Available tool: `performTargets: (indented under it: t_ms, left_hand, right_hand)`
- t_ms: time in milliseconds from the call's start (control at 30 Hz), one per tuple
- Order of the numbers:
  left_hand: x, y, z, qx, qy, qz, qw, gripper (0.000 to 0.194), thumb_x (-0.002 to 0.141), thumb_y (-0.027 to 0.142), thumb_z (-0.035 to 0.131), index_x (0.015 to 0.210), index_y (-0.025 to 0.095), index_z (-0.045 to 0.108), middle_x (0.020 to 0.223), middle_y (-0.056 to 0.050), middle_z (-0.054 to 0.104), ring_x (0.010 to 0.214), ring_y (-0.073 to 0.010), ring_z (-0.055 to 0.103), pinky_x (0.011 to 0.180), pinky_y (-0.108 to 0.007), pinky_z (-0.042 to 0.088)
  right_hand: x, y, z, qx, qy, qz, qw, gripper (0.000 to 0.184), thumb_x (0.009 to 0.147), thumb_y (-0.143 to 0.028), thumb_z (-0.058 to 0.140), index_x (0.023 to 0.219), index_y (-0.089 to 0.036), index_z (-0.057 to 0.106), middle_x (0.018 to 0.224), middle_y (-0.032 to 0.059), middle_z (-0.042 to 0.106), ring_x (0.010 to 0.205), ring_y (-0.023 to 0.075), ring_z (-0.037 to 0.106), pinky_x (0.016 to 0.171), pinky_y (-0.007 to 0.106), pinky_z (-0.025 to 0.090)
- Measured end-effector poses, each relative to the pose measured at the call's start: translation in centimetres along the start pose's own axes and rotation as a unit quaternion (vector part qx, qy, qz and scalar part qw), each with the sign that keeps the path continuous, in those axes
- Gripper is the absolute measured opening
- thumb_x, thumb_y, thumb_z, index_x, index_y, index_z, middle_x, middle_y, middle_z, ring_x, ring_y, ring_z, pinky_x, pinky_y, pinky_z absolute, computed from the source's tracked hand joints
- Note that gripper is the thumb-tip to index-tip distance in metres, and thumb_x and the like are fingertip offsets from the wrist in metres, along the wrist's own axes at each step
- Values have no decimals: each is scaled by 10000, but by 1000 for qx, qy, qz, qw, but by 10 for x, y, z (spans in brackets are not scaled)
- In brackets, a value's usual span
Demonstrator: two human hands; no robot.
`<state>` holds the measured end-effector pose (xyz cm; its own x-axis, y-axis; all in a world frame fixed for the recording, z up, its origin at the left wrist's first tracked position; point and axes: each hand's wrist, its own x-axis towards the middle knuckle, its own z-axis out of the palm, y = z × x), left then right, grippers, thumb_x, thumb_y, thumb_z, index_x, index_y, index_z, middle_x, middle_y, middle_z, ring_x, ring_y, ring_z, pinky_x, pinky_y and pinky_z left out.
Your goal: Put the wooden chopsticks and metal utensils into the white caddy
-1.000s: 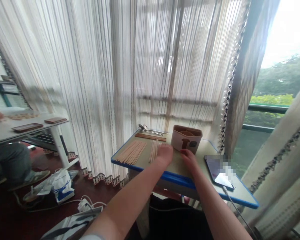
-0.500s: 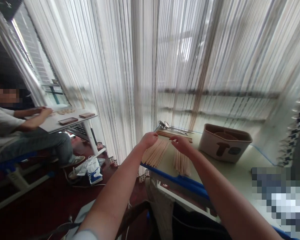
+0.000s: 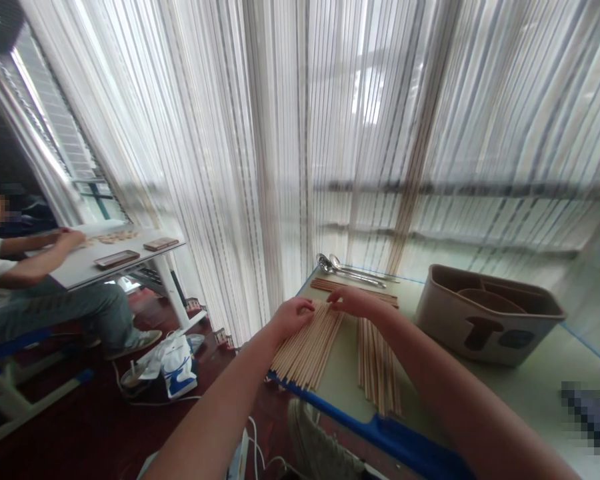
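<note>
Fanned sticks [image 3: 307, 353] on the table [image 3: 346, 363] are flanked at their far end by left hand [image 3: 291, 319] and right hand [image 3: 354, 302], fingers curled, whether gripping cannot be told, apparently so both edges are contained.

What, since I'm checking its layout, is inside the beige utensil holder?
Inside the utensil holder, brown inner walls and a rounded partition show. Its front side hides the floor, so anything lying low in there can't be seen.
</note>
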<state>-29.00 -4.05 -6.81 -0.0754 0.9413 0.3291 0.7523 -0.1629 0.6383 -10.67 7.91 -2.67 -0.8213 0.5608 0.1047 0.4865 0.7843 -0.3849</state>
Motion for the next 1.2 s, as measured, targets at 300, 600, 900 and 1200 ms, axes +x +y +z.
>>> performTargets:
  t_ms: [300,600,900,1200]
  left_hand:
    - [4,9,0,-7,-33,-1,999,183,733,240,599,877,251,710,1151,1,622,1073,-154,558,1001,-270,379]
    - [5,6,-1,-84,-56,-28,994,234,786,323,549,915,207,707,1166,-26,620,1067,-155,562,993,-278,384]
    - [2,16,-7,-160,-39,-44,985,361,775,483,545,796,169,723,1165,-62,619,1021,-192,580,923,-307,429]
    - [4,28,-19,-199,-85,10,976,381,779,494,555,789,144,706,1071,-95,658,970,-193,596,867,-306,432]
  right_hand:
    - [5,14,10,13,-1,-27,1000,145,704,-236,634,830,-225,704,835,24,690,753,170,600,700,272,436]
    - [-12,18,-32,339,2,37,940,221,665,-339,647,796,-164,615,674,-6,598,575,90,495,540,226,383]
    - [-20,3,-64,543,186,54,817,302,566,-292,745,785,-156,587,722,13,603,639,94,544,544,214,400]
    - [-31,-17,-86,536,280,25,796,312,569,-320,739,799,-175,586,730,-4,617,607,89,541,527,223,388]
